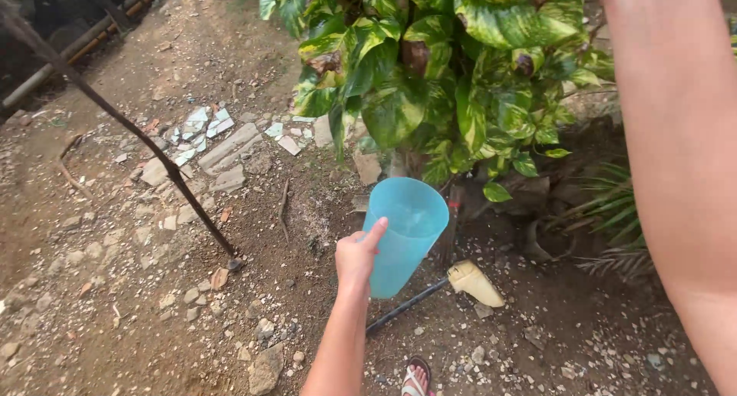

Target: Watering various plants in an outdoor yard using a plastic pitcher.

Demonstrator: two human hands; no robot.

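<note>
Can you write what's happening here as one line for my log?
left hand holds blue cup, tilted toward leafy plant | right hand out of view, arm raised | dirt ground with stones

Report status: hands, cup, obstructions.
Left hand grips blue plastic cup, tilted toward variegated plant. Right hand out of frame, forearm raised. Nothing blocking.

A dirt yard under soft daylight

We stand on bare brown earth [115, 304] strewn with small stones [265, 369] and broken tile pieces [223, 146]; a thin dark stake [138, 139] leans across the ground at left, a yellow-green variegated shrub [453, 66] fills the top, and bamboo poles [84, 39] edge the far corner.
</note>
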